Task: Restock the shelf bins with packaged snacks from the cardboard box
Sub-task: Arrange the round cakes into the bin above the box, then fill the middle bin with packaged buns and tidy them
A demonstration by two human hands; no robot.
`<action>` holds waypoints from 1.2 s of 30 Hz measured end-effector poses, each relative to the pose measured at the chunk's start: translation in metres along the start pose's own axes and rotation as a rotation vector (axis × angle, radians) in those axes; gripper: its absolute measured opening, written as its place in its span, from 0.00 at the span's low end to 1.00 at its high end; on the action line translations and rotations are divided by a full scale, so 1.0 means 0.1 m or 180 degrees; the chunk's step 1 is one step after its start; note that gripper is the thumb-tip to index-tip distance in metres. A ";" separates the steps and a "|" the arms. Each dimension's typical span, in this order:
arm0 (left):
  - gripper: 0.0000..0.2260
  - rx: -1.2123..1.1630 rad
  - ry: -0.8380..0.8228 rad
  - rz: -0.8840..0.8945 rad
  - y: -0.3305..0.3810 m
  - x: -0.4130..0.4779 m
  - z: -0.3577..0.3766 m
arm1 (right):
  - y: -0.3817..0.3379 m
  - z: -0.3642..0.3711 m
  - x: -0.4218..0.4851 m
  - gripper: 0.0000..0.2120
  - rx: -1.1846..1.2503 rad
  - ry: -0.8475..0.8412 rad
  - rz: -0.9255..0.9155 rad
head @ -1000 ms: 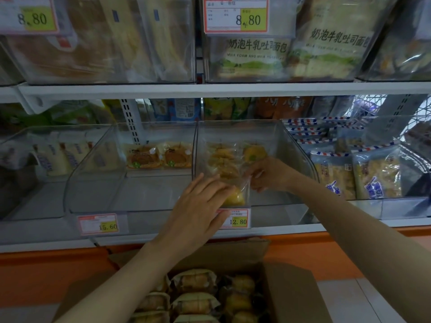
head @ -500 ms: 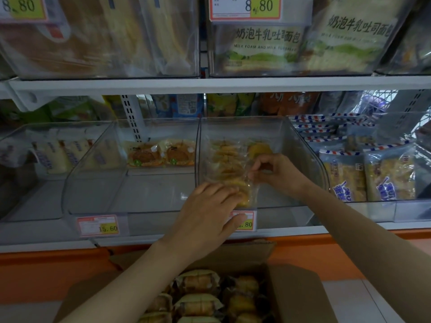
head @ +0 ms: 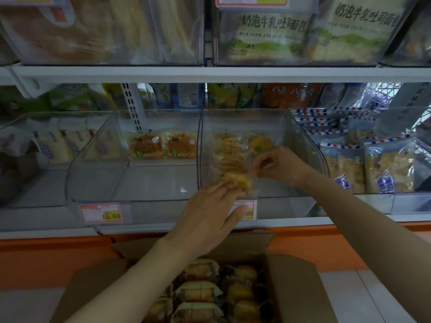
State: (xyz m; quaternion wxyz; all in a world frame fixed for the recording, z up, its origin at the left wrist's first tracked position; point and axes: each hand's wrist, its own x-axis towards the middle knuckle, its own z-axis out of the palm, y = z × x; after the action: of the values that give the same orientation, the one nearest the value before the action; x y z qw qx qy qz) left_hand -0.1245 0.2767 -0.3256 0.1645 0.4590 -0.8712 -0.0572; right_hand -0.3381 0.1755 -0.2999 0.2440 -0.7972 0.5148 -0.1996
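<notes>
Covering price tag (head: 251, 204): left hand (head: 209, 214) | right hand (head: 281, 164) pinches snack pack (head: 231, 164)

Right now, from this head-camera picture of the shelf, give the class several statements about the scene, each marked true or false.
1. The cardboard box holds wrapped snacks. True.
2. The left hand is inside the cardboard box. False: its straight fingers touch a snack packet at the front of the clear bin.
3. The right hand reaches into that clear bin, fingers curled on the packet's wrapper. True.
4. The neighbouring bin above the 15.60 price tag is packed to its front. False: only two packets show, at its back.
</notes>
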 end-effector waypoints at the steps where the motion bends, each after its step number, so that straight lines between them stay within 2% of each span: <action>1: 0.22 -0.0081 0.0265 0.0128 0.02 -0.07 -0.01 | -0.02 -0.01 -0.09 0.10 0.0023 0.0357 -0.0047; 3: 0.15 -0.0139 0.0825 0.0574 0.02 -0.27 0.03 | -0.11 0.04 -0.39 0.12 0.0370 0.1245 -0.0424; 4: 0.12 -0.0176 0.0971 0.0733 0.00 -0.40 0.10 | -0.15 0.12 -0.58 0.10 0.0514 0.1512 -0.0708; 5: 0.10 -0.0245 0.0951 0.0789 -0.03 -0.54 0.18 | -0.17 0.27 -0.77 0.07 0.0562 0.1535 -0.0926; 7: 0.09 -0.0528 0.0494 0.0552 -0.12 -0.84 0.37 | -0.12 0.69 -1.13 0.05 0.0652 0.0898 -0.0934; 9: 0.14 -0.0859 -0.0448 -0.0078 -0.26 -1.13 0.59 | 0.00 1.17 -1.42 0.06 0.0671 -0.0156 -0.0455; 11: 0.18 -0.0777 -0.1434 -0.0437 -0.43 -1.42 0.84 | 0.15 1.63 -1.60 0.08 0.0466 -0.0999 -0.0065; 13: 0.16 -0.0596 -0.2027 -0.0542 -0.55 -1.68 1.04 | 0.24 2.02 -1.67 0.12 0.0362 -0.1447 0.0031; 15: 0.22 -0.0513 -0.2180 -0.0639 -0.63 -1.91 1.21 | 0.23 2.31 -1.67 0.15 0.0330 -0.1631 -0.0040; 17: 0.26 -0.0432 -0.2098 -0.0731 -0.66 -2.07 1.34 | 0.20 2.57 -1.64 0.18 0.0164 -0.1577 -0.0066; 21: 0.25 0.0012 -0.1865 -0.0602 -0.57 -2.18 1.52 | 0.15 2.85 -1.51 0.20 -0.0421 -0.0971 0.0230; 25: 0.18 -0.0121 -0.1490 -0.0826 -0.61 -2.22 1.60 | 0.17 2.96 -1.45 0.10 -0.0852 -0.0727 0.0158; 28: 0.17 -0.0501 -0.1297 -0.0867 -0.67 -2.27 1.53 | 0.21 2.98 -1.47 0.03 -0.0735 -0.0661 0.0032; 32: 0.11 -0.1529 -0.0830 -0.1134 -0.73 -2.24 1.11 | 0.05 2.69 -1.47 0.12 -0.0098 -0.0329 0.0009; 36: 0.10 -0.2415 -0.0116 -0.1305 -0.78 -2.20 0.50 | -0.35 2.05 -1.40 0.06 0.0564 -0.0048 -0.0208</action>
State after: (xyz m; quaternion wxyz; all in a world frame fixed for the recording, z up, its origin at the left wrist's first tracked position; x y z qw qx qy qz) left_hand 0.0351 0.4090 -0.4432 0.2914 0.5285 -0.6821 -0.4130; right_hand -0.2504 0.3537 -0.4524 0.3107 -0.7904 0.4670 -0.2462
